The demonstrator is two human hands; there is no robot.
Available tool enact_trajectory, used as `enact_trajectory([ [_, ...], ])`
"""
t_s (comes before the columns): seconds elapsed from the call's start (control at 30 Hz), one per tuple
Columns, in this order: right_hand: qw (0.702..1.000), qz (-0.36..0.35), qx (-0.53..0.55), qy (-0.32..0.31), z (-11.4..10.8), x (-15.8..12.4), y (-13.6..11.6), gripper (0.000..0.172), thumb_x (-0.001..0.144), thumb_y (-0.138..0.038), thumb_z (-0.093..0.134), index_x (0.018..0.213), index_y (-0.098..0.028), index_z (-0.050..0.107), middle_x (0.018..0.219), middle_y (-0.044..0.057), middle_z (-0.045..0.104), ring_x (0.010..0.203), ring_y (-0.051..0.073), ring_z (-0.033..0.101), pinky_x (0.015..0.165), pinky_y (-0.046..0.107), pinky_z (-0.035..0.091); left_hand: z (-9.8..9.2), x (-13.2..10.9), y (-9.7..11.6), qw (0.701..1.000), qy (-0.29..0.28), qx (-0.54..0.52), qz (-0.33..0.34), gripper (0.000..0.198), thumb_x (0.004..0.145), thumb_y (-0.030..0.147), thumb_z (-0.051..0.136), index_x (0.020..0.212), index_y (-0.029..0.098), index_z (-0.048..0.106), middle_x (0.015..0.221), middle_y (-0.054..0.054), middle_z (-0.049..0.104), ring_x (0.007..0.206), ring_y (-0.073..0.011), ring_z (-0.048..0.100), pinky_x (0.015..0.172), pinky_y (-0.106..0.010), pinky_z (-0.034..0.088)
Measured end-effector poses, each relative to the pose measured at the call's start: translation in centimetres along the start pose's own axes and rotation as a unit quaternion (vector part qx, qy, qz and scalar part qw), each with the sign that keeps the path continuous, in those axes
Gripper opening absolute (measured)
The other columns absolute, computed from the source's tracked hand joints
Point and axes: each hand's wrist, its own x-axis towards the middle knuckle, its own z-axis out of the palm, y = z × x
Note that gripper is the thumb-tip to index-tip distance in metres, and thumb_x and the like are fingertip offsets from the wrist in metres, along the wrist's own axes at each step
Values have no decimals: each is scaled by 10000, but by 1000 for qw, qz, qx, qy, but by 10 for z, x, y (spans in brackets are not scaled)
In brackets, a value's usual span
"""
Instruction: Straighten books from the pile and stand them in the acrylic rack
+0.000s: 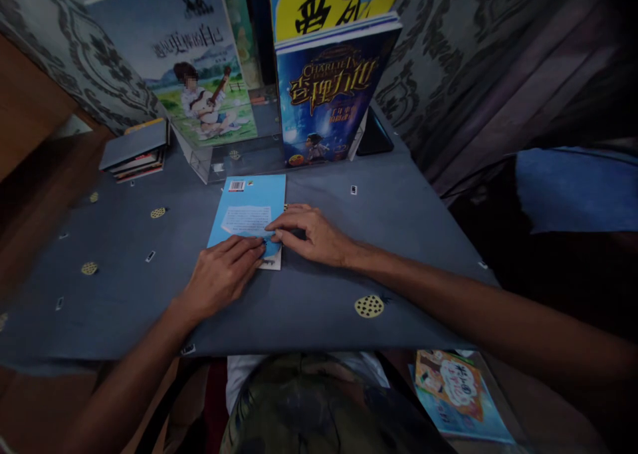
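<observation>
A thin light-blue book [255, 191] lies on the table, back cover up, with a barcode at its far end and a white text panel. My left hand [222, 268] lies on its near left part, fingers stretched out flat and close together. From the right, my right hand [319, 236] reaches over the book's edge. Its thumb and index fingertip come together on the cover, close to the left fingertips. Anything pinched between them is too small to make out. The fingers hide part of the book's near end, where a whitish strip shows.
Behind stand a dark-blue book [333, 102] and a picture book [204, 88], propped on clear stands [199, 165]. A small stack of books [134, 149] is at the left, a dark flat object [375, 135] at the back right. Another book [458, 394] lies below the near table edge.
</observation>
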Motion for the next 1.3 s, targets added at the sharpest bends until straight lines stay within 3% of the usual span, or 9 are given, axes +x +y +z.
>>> enact_trajectory([
  [0.13,999,-17,-47,9,5,-8,-7,214,922,-166,559,1032,-201,740,882,51,768,884,219,689,964,453,458,0,-2,-1,1000,1,-12,-3,296,1020,241,449,1177,183,692,1156,-100,735,999,-220,689,831,-364,597],
  [0.4,983,-156,-98,-19,7,-25,-27,230,974,-149,498,1074,-166,705,866,81,734,860,202,665,807,355,547,4,-4,-2,1000,14,2,23,268,1004,290,513,1154,161,694,1172,-116,729,1026,-234,686,885,-383,592],
  [0.57,965,-194,-173,-17,9,-29,-34,220,993,-139,484,1028,-129,700,808,89,725,829,203,647,748,323,553,2,-5,-8,999,23,-13,30,276,1002,263,516,1207,172,677,1174,-105,732,1042,-225,690,884,-379,594],
  [0.8,961,-190,-194,-48,6,-28,-36,217,1006,-168,486,979,-142,701,749,68,714,831,209,630,742,335,520,-12,-36,-1,998,16,55,10,315,993,206,533,1293,167,622,1229,-103,722,1146,-256,667,951,-432,577],
  [0.97,957,-189,-210,-58,8,-30,-34,169,1006,-192,521,976,-149,681,758,55,715,811,202,621,739,336,478,-21,-64,-23,996,12,34,-76,305,1009,256,508,1276,206,646,1249,-93,710,1125,-247,680,880,-381,603],
  [1.13,948,-174,-261,-47,17,-34,-37,121,999,-203,551,936,-160,646,766,36,706,747,183,626,713,316,447,-11,-58,-46,988,33,2,-148,351,1028,369,454,1235,191,674,1262,-104,694,1095,-246,696,923,-391,595],
  [1.3,947,-150,-283,-35,18,-38,-44,145,994,-232,553,890,-176,637,746,29,699,752,185,617,742,326,433,5,-44,-38,985,84,8,-152,335,1028,333,440,1199,160,670,1169,-119,707,1040,-237,701,891,-380,600],
])
